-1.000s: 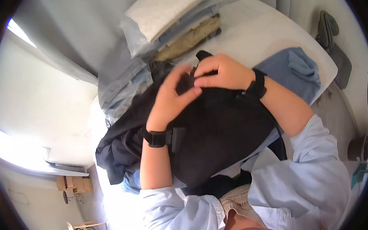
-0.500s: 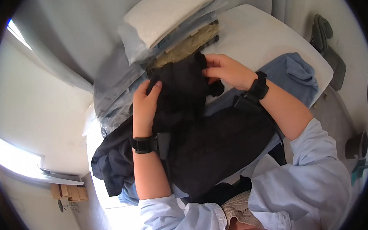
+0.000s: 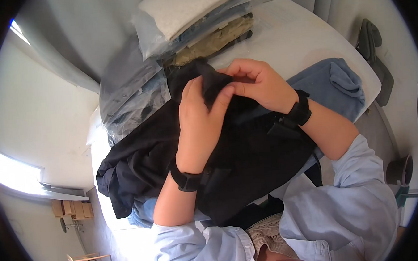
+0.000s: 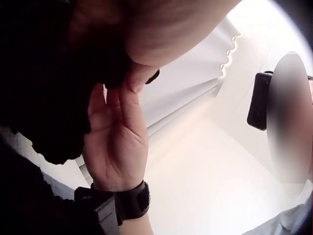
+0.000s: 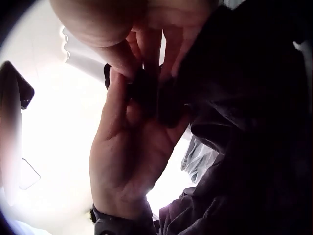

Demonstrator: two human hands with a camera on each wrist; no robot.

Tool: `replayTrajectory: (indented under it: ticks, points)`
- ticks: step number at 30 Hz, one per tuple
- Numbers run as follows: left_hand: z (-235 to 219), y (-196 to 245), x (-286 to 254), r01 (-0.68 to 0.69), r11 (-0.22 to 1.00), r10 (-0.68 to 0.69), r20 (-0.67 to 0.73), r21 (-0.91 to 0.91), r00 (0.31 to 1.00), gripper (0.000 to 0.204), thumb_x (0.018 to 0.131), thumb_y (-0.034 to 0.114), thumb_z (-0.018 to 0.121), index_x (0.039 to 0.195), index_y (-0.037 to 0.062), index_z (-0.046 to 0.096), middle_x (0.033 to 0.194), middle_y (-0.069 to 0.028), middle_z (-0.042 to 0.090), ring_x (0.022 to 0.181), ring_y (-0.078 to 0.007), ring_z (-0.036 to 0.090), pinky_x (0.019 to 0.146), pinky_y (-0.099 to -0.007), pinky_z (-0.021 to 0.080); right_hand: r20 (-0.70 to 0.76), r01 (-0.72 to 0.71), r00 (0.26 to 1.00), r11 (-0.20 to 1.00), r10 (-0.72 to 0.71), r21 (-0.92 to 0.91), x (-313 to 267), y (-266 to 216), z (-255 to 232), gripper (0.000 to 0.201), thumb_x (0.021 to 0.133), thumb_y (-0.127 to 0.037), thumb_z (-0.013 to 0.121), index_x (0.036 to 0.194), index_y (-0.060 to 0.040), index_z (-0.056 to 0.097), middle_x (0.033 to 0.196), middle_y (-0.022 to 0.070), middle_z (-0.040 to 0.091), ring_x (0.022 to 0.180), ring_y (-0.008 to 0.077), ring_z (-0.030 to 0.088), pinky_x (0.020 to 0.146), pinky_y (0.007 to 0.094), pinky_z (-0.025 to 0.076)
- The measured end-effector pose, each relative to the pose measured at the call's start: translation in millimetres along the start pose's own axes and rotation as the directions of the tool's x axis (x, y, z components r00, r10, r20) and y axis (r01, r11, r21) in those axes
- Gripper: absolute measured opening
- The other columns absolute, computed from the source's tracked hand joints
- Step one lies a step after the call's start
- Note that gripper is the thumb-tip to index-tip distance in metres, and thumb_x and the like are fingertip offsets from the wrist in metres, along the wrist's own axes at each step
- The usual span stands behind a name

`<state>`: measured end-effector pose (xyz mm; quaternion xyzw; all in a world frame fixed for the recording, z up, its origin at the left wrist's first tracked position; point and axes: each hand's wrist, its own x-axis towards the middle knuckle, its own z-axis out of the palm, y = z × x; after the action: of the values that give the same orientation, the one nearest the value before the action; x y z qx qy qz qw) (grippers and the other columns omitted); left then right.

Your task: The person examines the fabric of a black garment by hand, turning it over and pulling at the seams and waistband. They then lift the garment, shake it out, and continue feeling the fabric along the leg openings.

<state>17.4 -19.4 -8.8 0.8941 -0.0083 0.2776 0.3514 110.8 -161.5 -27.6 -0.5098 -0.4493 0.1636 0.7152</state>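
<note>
A black garment (image 3: 262,151) lies spread over the near part of the table, one end lifted between both hands. My left hand (image 3: 199,124) holds that raised fabric, thumb toward the right hand's fingertips. With thumb and fingers my right hand (image 3: 266,87) pinches the edge of the same piece. The left wrist view has the right hand (image 4: 117,152) upright beside dark cloth (image 4: 44,98). In the right wrist view the left hand (image 5: 132,156) reaches up to a dark fold (image 5: 168,100) between the two hands; the fingertips are partly hidden.
Plastic-bagged folded clothes (image 3: 188,13) are stacked at the back of the white table (image 3: 298,31), with more bags (image 3: 134,96) at the left. A folded blue garment (image 3: 327,84) lies at the right. Blue cloth (image 3: 144,212) shows beneath the black garment.
The hands were apart with the black fabric stretched between them half a second ago; the left hand has moved right, bringing them together, and the raised end is now bunched.
</note>
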Motion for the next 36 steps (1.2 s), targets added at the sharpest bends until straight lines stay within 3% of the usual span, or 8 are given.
replayTrajectory:
  ticks: [5,8,10,11,14,18,24,36]
  points:
    - [-3,-11,11,0.111,0.962,-0.122,-0.030,-0.250,0.992,0.023,0.091,0.015,0.055,0.108,-0.0006,0.055,0.089,-0.0024,0.060,0.078,-0.0103,0.054,0.067,-0.0232,0.043,-0.198,-0.059,0.980,0.989,0.031,-0.134,4,2,-11,0.011,0.090,-0.008,0.054,0.100,-0.0044,0.051,0.093,-0.0030,0.055,0.087,0.0027,0.051,0.079,0.0183,0.042]
    - [-13,-3,10,0.277,0.681,-0.325,0.059,-0.678,0.944,0.021,0.089,0.004,0.050,0.109,-0.0018,0.054,0.097,-0.0046,0.062,0.090,-0.0142,0.058,0.078,-0.0237,0.044,-0.229,-0.005,0.973,0.998,-0.011,-0.069,4,2,-11,0.014,0.092,-0.010,0.052,0.105,-0.0048,0.050,0.095,-0.0022,0.055,0.089,0.0033,0.051,0.080,0.0184,0.041]
    - [-25,5,8,0.423,0.131,-0.293,0.373,-0.896,0.880,0.022,0.089,0.003,0.048,0.110,-0.0005,0.054,0.099,-0.0051,0.061,0.091,-0.0142,0.058,0.082,-0.0236,0.045,-0.202,0.014,0.979,1.000,-0.015,-0.007,2,-4,-8,0.016,0.092,-0.011,0.051,0.107,-0.0048,0.049,0.096,-0.0016,0.055,0.090,0.0040,0.051,0.081,0.0188,0.041]
    - [-25,2,9,0.323,0.607,-0.255,0.207,-0.726,0.945,0.023,0.090,0.006,0.045,0.110,-0.0012,0.054,0.102,-0.0080,0.062,0.093,-0.0164,0.060,0.084,-0.0257,0.047,-0.153,-0.009,0.987,0.983,0.038,0.184,0,-10,-6,0.016,0.092,-0.012,0.051,0.106,-0.0047,0.049,0.096,-0.0010,0.056,0.090,0.0049,0.053,0.081,0.0198,0.042]
    - [-43,13,5,0.586,0.061,-0.230,0.560,-0.808,0.796,0.024,0.090,0.010,0.047,0.110,-0.0025,0.054,0.102,-0.0090,0.062,0.092,-0.0172,0.061,0.083,-0.0268,0.048,-0.059,-0.071,0.993,0.914,0.102,0.400,0,-13,-14,0.016,0.092,-0.015,0.052,0.104,-0.0043,0.050,0.097,0.0000,0.057,0.089,0.0065,0.055,0.079,0.0214,0.045]
    - [-19,-32,13,0.688,0.061,-0.379,0.621,-0.723,0.686,0.029,0.092,0.020,0.051,0.110,-0.0022,0.055,0.102,-0.0088,0.063,0.089,-0.0153,0.061,0.081,-0.0268,0.049,-0.090,-0.250,0.941,0.846,0.327,0.471,6,3,-21,0.016,0.091,-0.016,0.054,0.102,-0.0044,0.052,0.094,0.0002,0.059,0.084,0.0071,0.057,0.076,0.0218,0.047]
    - [-10,-28,12,0.610,0.143,-0.262,0.565,-0.779,0.783,0.034,0.095,0.028,0.048,0.112,-0.0013,0.055,0.105,-0.0078,0.063,0.092,-0.0142,0.060,0.082,-0.0262,0.047,0.057,-0.426,0.894,0.803,0.444,0.417,9,3,-16,0.022,0.087,-0.014,0.060,0.104,-0.0005,0.057,0.096,0.0032,0.063,0.085,0.0092,0.060,0.078,0.0233,0.048]
    - [-3,-30,8,0.613,0.129,-0.294,0.561,-0.779,0.774,0.050,0.094,0.041,0.045,0.122,0.0002,0.049,0.117,-0.0110,0.058,0.102,-0.0206,0.060,0.090,-0.0324,0.048,-0.060,-0.296,0.946,0.923,0.320,0.244,5,-1,-10,0.030,0.082,-0.013,0.067,0.107,0.0010,0.058,0.098,0.0047,0.065,0.085,0.0100,0.061,0.080,0.0242,0.048]
